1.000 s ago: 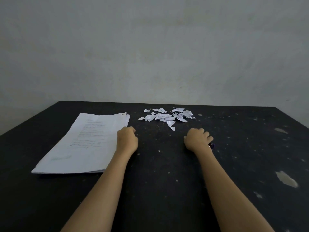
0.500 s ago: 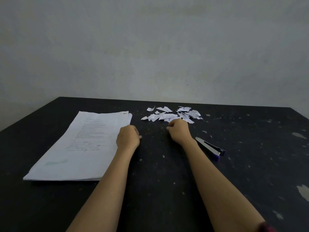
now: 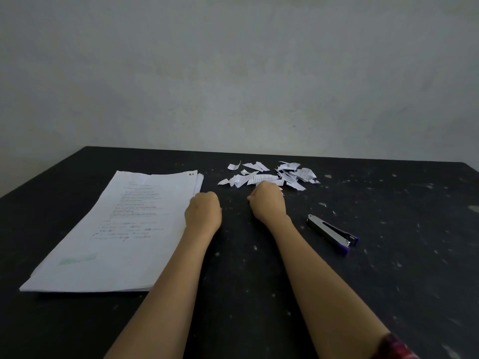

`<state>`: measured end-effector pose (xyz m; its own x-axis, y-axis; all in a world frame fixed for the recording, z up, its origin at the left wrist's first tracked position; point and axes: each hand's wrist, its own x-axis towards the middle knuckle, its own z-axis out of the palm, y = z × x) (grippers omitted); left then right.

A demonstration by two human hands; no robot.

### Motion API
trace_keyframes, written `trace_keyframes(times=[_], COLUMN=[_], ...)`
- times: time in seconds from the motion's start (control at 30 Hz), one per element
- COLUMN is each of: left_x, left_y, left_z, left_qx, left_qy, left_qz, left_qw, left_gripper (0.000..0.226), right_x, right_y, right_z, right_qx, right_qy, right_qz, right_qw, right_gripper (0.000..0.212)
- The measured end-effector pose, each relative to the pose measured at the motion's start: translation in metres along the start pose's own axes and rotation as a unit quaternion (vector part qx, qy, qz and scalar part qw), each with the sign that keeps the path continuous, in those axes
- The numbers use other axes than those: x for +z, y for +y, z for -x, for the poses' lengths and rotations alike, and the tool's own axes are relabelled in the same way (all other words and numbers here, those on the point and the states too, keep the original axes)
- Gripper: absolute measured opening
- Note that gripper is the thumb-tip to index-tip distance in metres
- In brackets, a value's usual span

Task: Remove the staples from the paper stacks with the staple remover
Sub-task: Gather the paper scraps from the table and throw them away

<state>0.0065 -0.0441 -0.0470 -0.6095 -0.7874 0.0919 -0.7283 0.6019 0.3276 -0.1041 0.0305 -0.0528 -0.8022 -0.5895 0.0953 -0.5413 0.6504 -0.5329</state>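
Head cam: the white stack of printed paper sheets (image 3: pixel 124 229) lay at left of frame on the black speckled table (image 3: pixel 388 281). Left hand (image 3: pixel 203 212) was balled into a fist right at the stack's right edge, nothing visible in it. Right hand (image 3: pixel 268 203) was curled too, touching the near edge of the torn white paper scraps (image 3: pixel 269 174), couldn't tell if it pinched anything. The silver staple remover with purple ends (image 3: pixel 333 234) lay right of that wrist, untouched
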Motion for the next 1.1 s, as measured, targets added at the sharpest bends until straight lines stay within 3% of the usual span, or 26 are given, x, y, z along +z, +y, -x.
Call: trace_keyframes(times=[0.23,0.43,0.57,0.63,0.7,0.77,0.87,0.97,1.03,1.1], left_x=[-0.001,0.013,0.015,0.010,0.005,0.003,0.001,0.000,0.001,0.003], left_y=[-0.013,-0.003,-0.002,-0.003,0.001,0.009,0.016,0.015,0.017,0.018], left_z=[-0.007,0.001,-0.001,-0.005,-0.009,-0.008,-0.001,0.003,0.007,0.008], left_qx=[0.032,0.055,0.055,0.014,-0.074,-0.147,-0.188,-0.221,-0.226,-0.225], left_qy=[0.005,0.030,0.033,0.042,0.025,-0.027,-0.108,-0.141,-0.147,-0.144], left_qz=[0.065,-0.063,-0.049,0.113,0.362,0.568,0.748,0.847,0.872,0.886], left_qw=[0.997,0.996,0.997,0.993,0.929,0.809,0.627,0.462,0.407,0.378], left_gripper=[0.011,0.019,0.021,0.010,0.020,0.026,0.030,0.021,0.018,0.018], right_x=[0.008,0.011,0.003,-0.006,-0.016,-0.024,-0.035,-0.045,-0.050,-0.052], right_y=[-0.007,-0.010,-0.010,-0.010,-0.011,-0.015,-0.024,-0.029,-0.031,-0.033], right_z=[0.003,-0.001,0.003,0.002,-0.001,0.002,0.012,0.017,0.019,0.020], right_qx=[-0.072,-0.096,-0.076,-0.066,-0.026,-0.010,-0.054,-0.092,-0.101,-0.102], right_qy=[-0.008,-0.017,0.013,0.008,-0.028,-0.051,-0.079,-0.113,-0.121,-0.122], right_qz=[0.214,0.296,0.234,0.133,0.003,-0.164,-0.279,-0.284,-0.284,-0.275], right_qw=[0.974,0.950,0.969,0.989,0.999,0.985,0.956,0.948,0.946,0.948], right_gripper=[0.029,0.027,0.024,0.011,0.032,0.041,0.038,0.033,0.024,0.017])
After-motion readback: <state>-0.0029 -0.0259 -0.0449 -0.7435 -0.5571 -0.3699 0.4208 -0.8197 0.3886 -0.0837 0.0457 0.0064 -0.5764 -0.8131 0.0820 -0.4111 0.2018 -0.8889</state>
